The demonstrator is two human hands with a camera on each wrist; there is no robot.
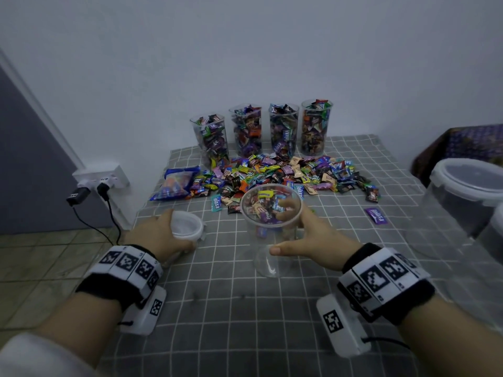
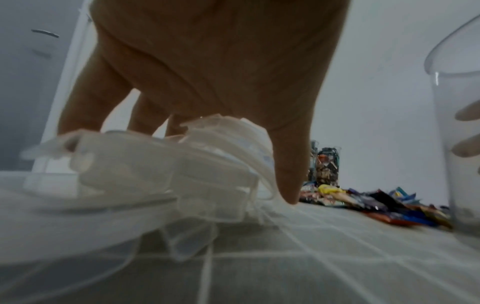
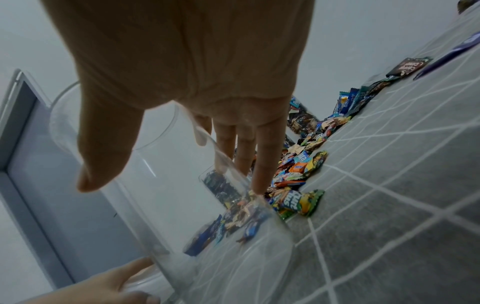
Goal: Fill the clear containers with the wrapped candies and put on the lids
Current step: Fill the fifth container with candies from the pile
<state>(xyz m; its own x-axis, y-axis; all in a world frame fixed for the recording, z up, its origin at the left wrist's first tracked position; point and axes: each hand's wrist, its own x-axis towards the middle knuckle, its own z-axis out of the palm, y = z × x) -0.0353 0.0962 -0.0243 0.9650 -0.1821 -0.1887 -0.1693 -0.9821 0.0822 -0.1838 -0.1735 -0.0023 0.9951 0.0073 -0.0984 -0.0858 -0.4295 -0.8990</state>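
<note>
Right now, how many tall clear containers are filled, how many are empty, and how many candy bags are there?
Filled tall containers: 4
Empty tall container, gripped by the right hand: 1
Blue candy bag: 1
Total: 6
The left hand grips a lid; whether more are stacked beneath it is unclear.

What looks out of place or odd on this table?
One purple wrapped candy lies alone on the grey checked cloth, apart from the main heap of wrapped candies. The four filled clear containers by the wall have no lids. Nothing looks damaged.
</note>
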